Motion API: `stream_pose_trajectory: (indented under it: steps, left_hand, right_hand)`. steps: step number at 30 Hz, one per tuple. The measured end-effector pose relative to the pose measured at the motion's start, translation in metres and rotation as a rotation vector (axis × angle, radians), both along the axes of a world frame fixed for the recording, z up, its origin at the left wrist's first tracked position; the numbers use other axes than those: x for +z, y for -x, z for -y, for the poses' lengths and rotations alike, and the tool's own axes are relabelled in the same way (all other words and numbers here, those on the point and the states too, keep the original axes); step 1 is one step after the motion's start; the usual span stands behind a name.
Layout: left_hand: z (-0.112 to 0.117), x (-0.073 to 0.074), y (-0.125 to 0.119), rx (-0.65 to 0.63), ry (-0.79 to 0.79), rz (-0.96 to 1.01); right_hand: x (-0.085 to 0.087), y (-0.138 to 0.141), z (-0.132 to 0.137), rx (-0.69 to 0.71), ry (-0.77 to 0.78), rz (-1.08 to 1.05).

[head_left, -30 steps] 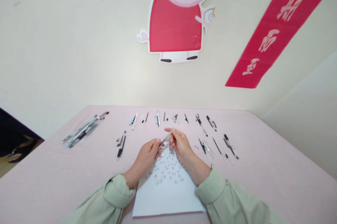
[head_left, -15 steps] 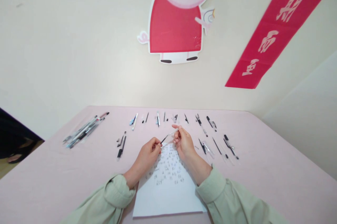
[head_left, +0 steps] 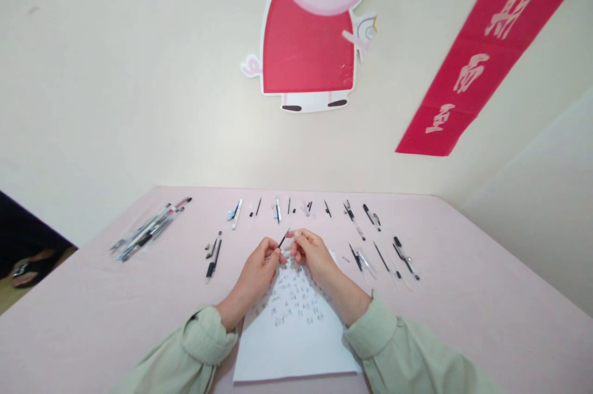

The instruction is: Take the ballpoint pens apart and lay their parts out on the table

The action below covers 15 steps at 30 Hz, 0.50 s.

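My left hand (head_left: 262, 264) is closed in a pinch on a thin dark pen refill (head_left: 283, 238), which slants up and to the right. Close beside it, my right hand (head_left: 315, 253) has its thumb and fingertips pressed together at the refill's upper end. Whatever sits in the right fingertips is too small to tell. Below both hands lies a stack of white paper (head_left: 296, 354) with handwriting on its upper part.
A pile of pens (head_left: 151, 230) lies at the left on the pink tablecloth (head_left: 115, 314). Separated pen parts stand in a back row, with a black pen barrel (head_left: 214, 261) left of the hands and more parts (head_left: 405, 258) at the right. A person's foot (head_left: 28, 273) shows at the far left.
My right hand has moved left and slightly down, closer to my left hand. The refill now stands steeper, and the pale length between the hands no longer shows.
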<state>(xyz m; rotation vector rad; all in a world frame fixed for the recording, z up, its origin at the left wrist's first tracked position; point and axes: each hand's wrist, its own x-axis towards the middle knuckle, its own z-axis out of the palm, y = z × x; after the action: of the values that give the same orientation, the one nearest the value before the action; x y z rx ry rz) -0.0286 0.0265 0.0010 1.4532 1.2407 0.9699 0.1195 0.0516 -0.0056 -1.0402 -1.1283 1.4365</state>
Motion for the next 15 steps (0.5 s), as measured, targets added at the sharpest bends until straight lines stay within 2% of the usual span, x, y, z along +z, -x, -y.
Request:
stream_pose_trajectory:
  steps: [5,11,13,15]
  left_hand:
    - [0.0024,0.0018,-0.0014,-0.061,-0.038,-0.064]
    - [0.0021,0.002,-0.0026,-0.024,0.002,-0.044]
    - [0.0008,0.0009,-0.0021,0.004,0.031,0.001]
    - [-0.0007,0.0003,-0.0014,0.001,0.045,0.025]
  right_hand:
    - [0.0004,-0.0001,-0.0001,-0.029,-0.015,0.049]
    - [0.0044,-0.0067,-0.0022,-0.268,0.007,-0.089]
    - [0.0049,-0.0065,-0.0017,-0.233,0.008,-0.048]
    - [0.0041,-0.0032,0.0004,-0.097,-0.014,0.065]
